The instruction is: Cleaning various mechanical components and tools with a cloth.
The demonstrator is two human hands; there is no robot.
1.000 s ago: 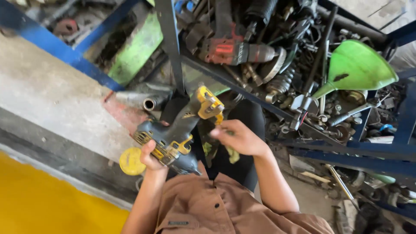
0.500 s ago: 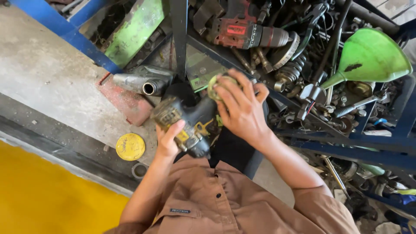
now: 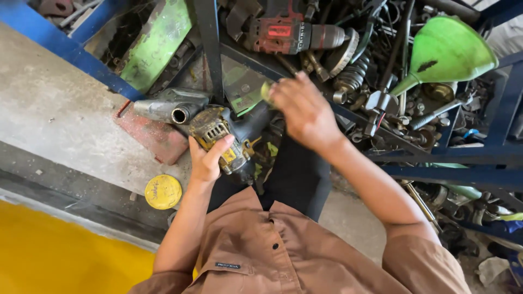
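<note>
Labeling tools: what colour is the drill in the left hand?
Yellow and black, grimy. The head view shows the drill gripped by the left hand.

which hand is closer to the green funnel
Right. The right hand is raised at the drill's nose, just left of the green funnel. The left hand grips the yellow drill lower down, farther left.

Workshop: blue steel rack [image 3: 463,158] crammed with power drill [image 3: 294,35], springs, oily funnel [image 3: 444,51], scrap parts.
</note>
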